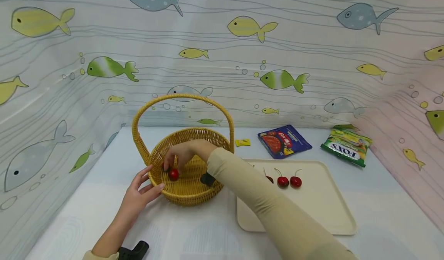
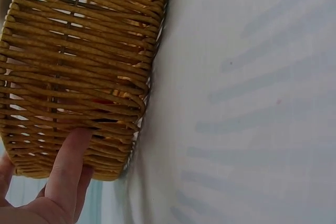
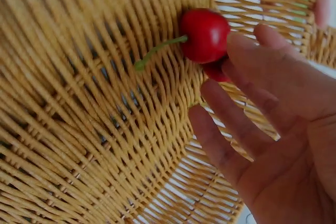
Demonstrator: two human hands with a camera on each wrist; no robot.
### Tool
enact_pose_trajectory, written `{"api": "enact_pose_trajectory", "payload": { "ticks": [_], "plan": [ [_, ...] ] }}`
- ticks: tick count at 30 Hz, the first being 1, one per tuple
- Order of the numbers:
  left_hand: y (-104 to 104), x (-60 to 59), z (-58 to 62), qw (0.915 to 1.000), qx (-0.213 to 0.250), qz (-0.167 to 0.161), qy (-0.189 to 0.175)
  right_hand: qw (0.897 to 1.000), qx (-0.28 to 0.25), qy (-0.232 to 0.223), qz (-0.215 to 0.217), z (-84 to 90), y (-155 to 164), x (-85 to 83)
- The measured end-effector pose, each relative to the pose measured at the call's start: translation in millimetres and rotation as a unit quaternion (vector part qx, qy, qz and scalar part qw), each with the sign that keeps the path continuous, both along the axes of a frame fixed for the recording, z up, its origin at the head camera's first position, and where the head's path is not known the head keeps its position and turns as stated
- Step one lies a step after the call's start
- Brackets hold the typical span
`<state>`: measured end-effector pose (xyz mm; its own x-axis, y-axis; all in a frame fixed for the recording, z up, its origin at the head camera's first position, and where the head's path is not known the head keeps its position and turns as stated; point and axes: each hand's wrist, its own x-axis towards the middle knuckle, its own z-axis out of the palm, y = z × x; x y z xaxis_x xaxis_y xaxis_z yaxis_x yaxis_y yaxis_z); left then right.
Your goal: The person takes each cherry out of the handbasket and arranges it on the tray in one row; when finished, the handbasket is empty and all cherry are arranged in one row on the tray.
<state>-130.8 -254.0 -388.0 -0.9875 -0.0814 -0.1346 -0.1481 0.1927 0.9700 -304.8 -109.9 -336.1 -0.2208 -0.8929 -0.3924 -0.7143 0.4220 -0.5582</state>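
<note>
A yellow wicker basket with a tall hoop handle stands on the table. My left hand touches its outer left side; in the left wrist view one straight finger presses the weave. My right hand reaches down inside the basket. In the right wrist view its fingers are spread and relaxed, with a fingertip right at a red cherry with a green stem. Part of a second cherry shows behind the first. Low inside the basket, the red cherry lies below my right fingers.
Several stemmed cherries lie on a cream tray at right, partly covered by my right sleeve. Behind are a small yellow packet, a blue Barilla pouch and a green Fox's bag. A fish-patterned backdrop surrounds the table.
</note>
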Motion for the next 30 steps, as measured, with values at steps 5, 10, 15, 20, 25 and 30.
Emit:
{"api": "enact_pose_trajectory", "payload": {
  "ticks": [5,10,15,20,25,30],
  "plan": [
    [2,-0.3,2.4,1.0000,-0.001,-0.002,0.005,0.999,0.033,0.012,0.009,-2.3,-1,2.7],
    [3,-0.8,4.1,1.0000,0.001,-0.005,0.006,0.997,0.067,0.025,-0.008,-1.9,1,6.6],
    [3,-1.4,4.8,0.9999,-0.011,-0.002,0.001,0.995,0.081,0.047,-0.021,1.7,3,9.7],
    [1,-0.6,4.9,0.9997,-0.024,-0.004,-0.002,0.996,0.084,0.035,-0.025,5.6,7,10.1],
    [0,-0.3,3.8,0.9995,-0.030,-0.005,0.002,0.993,0.112,-0.006,-0.034,3.4,11,9.3],
    [0,1.1,3.5,0.9998,-0.019,-0.001,-0.004,0.993,0.117,-0.033,-0.007,0.8,9,9.3]
  ]
}}
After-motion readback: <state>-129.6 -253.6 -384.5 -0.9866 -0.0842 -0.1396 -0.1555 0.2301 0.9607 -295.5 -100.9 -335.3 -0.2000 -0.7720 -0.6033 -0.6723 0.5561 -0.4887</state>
